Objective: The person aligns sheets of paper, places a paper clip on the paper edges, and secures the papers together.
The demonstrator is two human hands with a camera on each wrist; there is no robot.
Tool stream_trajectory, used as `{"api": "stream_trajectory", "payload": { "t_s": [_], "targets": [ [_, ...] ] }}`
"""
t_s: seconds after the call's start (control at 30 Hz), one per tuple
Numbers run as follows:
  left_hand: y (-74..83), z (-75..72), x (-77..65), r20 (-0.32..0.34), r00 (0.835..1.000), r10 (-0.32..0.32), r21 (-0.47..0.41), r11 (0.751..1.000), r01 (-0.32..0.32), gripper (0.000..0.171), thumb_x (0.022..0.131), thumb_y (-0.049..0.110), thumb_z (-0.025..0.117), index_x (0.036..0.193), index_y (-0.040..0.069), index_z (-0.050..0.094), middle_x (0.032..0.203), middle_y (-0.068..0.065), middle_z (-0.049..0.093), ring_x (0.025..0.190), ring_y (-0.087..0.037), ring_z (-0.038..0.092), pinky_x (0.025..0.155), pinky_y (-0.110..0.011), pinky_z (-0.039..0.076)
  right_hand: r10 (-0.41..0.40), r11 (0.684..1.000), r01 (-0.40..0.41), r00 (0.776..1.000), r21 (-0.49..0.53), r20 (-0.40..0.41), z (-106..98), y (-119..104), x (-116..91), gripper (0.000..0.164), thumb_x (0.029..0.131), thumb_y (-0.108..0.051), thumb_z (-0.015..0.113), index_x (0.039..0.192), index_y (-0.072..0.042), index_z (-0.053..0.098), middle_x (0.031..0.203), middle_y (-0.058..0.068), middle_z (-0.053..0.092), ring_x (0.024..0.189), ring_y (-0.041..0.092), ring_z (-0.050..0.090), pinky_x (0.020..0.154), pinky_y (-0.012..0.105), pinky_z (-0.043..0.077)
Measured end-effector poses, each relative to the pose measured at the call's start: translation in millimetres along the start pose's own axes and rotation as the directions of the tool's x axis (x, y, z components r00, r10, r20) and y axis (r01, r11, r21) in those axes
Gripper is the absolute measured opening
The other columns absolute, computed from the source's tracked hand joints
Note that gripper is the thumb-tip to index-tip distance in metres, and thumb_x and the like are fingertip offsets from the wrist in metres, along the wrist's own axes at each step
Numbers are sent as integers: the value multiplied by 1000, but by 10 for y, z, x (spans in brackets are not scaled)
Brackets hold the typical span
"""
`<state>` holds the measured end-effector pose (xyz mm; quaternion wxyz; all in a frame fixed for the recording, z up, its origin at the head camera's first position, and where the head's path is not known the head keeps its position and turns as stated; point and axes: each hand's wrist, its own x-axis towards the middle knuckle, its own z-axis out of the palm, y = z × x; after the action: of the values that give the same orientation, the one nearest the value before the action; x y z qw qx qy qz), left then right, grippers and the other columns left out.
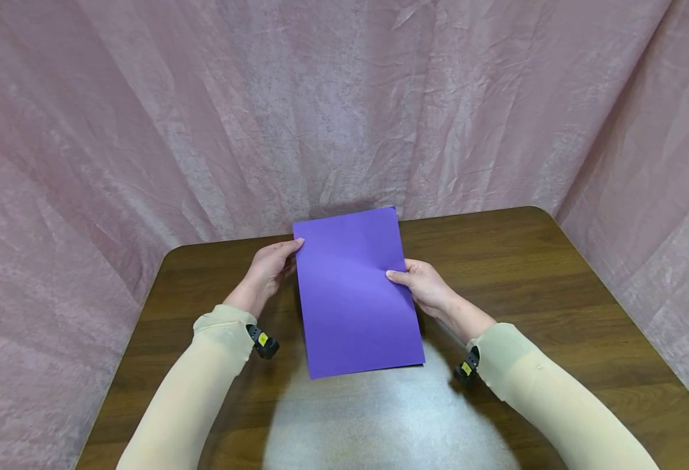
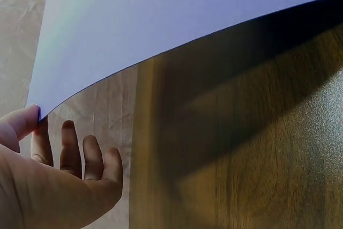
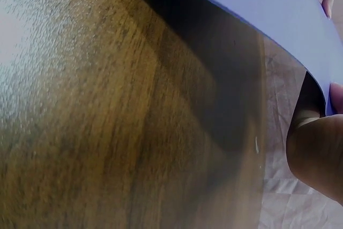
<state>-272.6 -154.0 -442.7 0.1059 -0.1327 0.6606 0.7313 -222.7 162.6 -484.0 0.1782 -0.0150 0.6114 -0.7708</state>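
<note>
A purple sheet of paper (image 1: 353, 300) is held up over the table between both hands, its long sides running away from the person. My left hand (image 1: 271, 266) pinches its far left corner between thumb and forefinger; in the left wrist view the other fingers (image 2: 92, 156) of that hand are apart from the sheet. Midway along the right edge, my right hand (image 1: 428, 286) grips the paper, thumb on top and the other fingers underneath, hidden in the head view. The sheet (image 3: 268, 9) bows in the right wrist view, and its shadow falls on the wood.
The brown wooden table (image 1: 515, 261) has rounded far corners. Pink curtains (image 1: 344, 117) hang right behind it and along the right side. Bright light glares on the near middle of the tabletop. A small black camera sits on each wrist.
</note>
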Motion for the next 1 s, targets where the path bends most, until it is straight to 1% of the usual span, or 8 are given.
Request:
{"api": "stream_trajectory", "payload": {
  "t_s": [0.23,0.43,0.57,0.67,0.77,0.87,0.93,1.0],
  "targets": [
    [1,-12,2,19,1000,-16,-4,1000,17,18,95,26,76,80,17,74,74,4,71,72,-9,63,86,-33,50,-4,1000,4,1000,-7,-6,-1,-4,-10,12,102,-2,58,113,0,64,88,3,75,75,16,72,68,31,60],
    [-6,-13,3,37,999,-23,-5,1000,23,19,95,26,76,78,18,73,73,5,69,74,-10,62,98,-39,45,2,1000,-2,1000,-10,-19,-11,2,-5,11,102,-2,58,113,0,63,87,3,75,74,16,72,67,31,60],
    [-4,-10,-1,43,999,-27,-10,1000,28,19,95,26,76,79,18,73,73,5,70,77,-10,63,98,-37,46,0,1000,0,1000,-3,-17,-26,7,4,12,102,-2,58,114,0,62,88,3,75,75,17,72,68,31,60],
    [1,-6,4,41,998,-37,-18,999,38,14,95,27,76,84,18,75,78,5,72,83,-11,66,96,-34,48,1,1000,-1,1000,2,-21,-33,4,6,13,102,-2,58,114,0,62,89,2,75,77,17,72,69,31,60],
    [5,-5,13,31,998,-47,-23,999,48,11,95,28,76,97,17,75,91,3,75,97,-14,68,99,-34,48,2,1000,-2,1000,9,-31,-35,-3,6,14,102,-2,59,115,0,62,90,2,75,77,16,72,70,31,60],
    [10,-15,13,31,998,-54,-15,998,54,28,97,32,74,117,13,71,114,-3,73,114,-19,64,106,-37,46,0,1000,0,999,12,-34,-46,-8,5,15,102,-3,59,117,1,62,90,2,75,77,16,72,70,31,60],
    [10,-27,12,40,997,-61,-5,998,61,40,98,34,72,130,11,65,130,-7,67,123,-20,59,110,-39,44,0,1000,0,999,14,-37,-55,-16,1,15,102,-3,59,116,1,63,90,2,75,77,16,72,70,31,60],
    [1,-41,13,56,996,-71,-4,997,72,50,99,37,70,139,10,60,140,-9,61,128,-22,57,112,-40,43,0,1000,1,999,17,-38,-63,-26,-3,15,102,-3,59,116,0,63,90,2,75,77,16,72,70,31,60]
  ]
}}
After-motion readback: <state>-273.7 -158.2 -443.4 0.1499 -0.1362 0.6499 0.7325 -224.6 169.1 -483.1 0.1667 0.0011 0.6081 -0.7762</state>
